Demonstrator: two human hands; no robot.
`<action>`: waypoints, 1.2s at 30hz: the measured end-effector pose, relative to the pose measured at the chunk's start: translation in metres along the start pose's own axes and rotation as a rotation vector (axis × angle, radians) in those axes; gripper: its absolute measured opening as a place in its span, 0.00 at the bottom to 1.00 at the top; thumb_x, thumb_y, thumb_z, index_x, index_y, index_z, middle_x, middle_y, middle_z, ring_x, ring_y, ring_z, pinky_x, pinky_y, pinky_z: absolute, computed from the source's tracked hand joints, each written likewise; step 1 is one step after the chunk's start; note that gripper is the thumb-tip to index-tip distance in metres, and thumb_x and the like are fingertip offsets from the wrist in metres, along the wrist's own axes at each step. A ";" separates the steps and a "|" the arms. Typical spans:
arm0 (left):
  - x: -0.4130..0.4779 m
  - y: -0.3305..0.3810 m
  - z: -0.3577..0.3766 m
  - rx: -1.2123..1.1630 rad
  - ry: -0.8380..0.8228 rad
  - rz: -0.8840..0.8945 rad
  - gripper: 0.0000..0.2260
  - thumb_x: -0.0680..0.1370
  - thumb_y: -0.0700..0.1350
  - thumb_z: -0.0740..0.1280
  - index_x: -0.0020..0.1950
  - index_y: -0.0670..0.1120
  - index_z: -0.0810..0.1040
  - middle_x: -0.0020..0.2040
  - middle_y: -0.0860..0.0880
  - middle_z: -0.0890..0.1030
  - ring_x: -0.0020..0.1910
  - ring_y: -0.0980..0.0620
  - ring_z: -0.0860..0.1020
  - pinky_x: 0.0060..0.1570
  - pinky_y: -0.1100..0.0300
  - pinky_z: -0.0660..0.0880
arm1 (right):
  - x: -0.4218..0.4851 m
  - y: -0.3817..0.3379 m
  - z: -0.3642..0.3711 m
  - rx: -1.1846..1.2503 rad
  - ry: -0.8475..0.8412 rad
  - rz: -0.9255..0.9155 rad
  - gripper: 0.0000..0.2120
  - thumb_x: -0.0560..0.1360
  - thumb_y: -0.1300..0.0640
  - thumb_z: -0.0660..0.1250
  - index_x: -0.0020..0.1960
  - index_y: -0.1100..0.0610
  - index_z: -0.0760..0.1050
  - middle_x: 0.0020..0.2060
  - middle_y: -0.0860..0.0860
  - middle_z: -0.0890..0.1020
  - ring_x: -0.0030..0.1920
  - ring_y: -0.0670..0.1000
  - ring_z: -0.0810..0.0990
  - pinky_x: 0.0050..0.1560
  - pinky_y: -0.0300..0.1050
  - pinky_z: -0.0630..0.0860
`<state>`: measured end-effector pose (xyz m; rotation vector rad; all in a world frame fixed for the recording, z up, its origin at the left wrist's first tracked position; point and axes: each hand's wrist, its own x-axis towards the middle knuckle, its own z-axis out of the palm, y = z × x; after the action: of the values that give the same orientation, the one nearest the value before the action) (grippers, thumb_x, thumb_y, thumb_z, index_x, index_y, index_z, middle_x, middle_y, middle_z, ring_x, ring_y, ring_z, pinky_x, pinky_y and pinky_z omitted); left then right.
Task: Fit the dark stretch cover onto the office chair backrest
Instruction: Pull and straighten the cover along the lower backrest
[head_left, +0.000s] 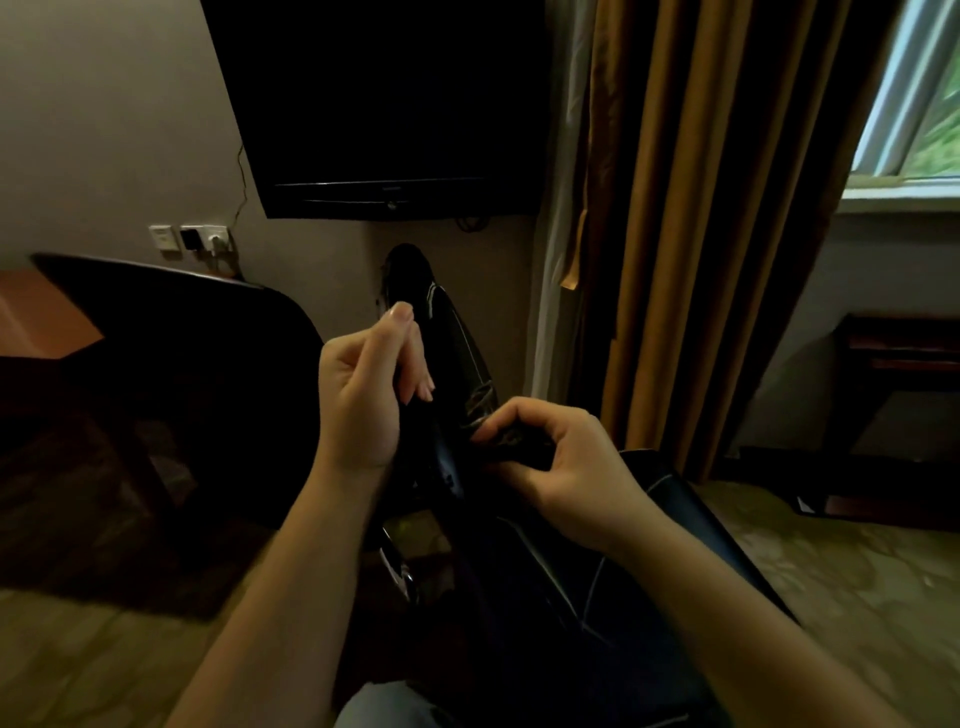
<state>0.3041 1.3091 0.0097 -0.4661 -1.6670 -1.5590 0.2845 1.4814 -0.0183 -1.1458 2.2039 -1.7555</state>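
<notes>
A dark stretch cover (597, 561) with pale stitching lies over the office chair backrest (452, 332), which I see edge-on running from the centre toward me. My left hand (363, 384) is raised beside the backrest's edge, fingers bent, pinching a bit of dark cover between thumb and fingers. Just right and lower, my right hand (561, 462) has its fingers and thumb curled round a bunched fold of the cover. The backrest's glossy top end sticks up bare behind my left hand. Much of the cover is lost in shadow.
A second dark chair (171, 364) stands at the left by a wooden desk (36, 317). A black television (384, 104) hangs on the wall ahead. Brown curtains (701, 234) and a window (919, 93) are at the right, with low dark furniture (898, 395) beneath. Patterned carpet covers the floor.
</notes>
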 end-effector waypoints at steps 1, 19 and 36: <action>-0.002 0.003 0.001 -0.006 0.011 -0.002 0.24 0.80 0.45 0.56 0.24 0.46 0.68 0.23 0.43 0.67 0.24 0.47 0.68 0.34 0.62 0.69 | -0.002 -0.001 0.000 -0.006 -0.001 0.000 0.11 0.72 0.67 0.71 0.49 0.53 0.80 0.49 0.47 0.83 0.53 0.44 0.81 0.56 0.45 0.79; -0.026 0.036 0.025 -0.090 -0.082 0.020 0.23 0.79 0.48 0.55 0.23 0.52 0.69 0.21 0.47 0.69 0.23 0.43 0.66 0.32 0.58 0.68 | -0.068 -0.029 0.001 -0.113 0.102 -0.104 0.11 0.72 0.67 0.70 0.50 0.53 0.79 0.46 0.45 0.83 0.50 0.41 0.81 0.50 0.40 0.80; 0.022 -0.007 0.016 -0.155 -0.058 -0.051 0.24 0.79 0.47 0.55 0.21 0.47 0.66 0.19 0.46 0.67 0.23 0.47 0.67 0.35 0.61 0.69 | -0.016 0.021 0.001 -0.086 0.161 -0.218 0.18 0.73 0.68 0.68 0.59 0.53 0.77 0.55 0.44 0.81 0.58 0.41 0.78 0.57 0.41 0.78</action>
<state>0.2804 1.3173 0.0227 -0.5576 -1.6189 -1.7349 0.2863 1.4907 -0.0423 -1.3548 2.3450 -1.9144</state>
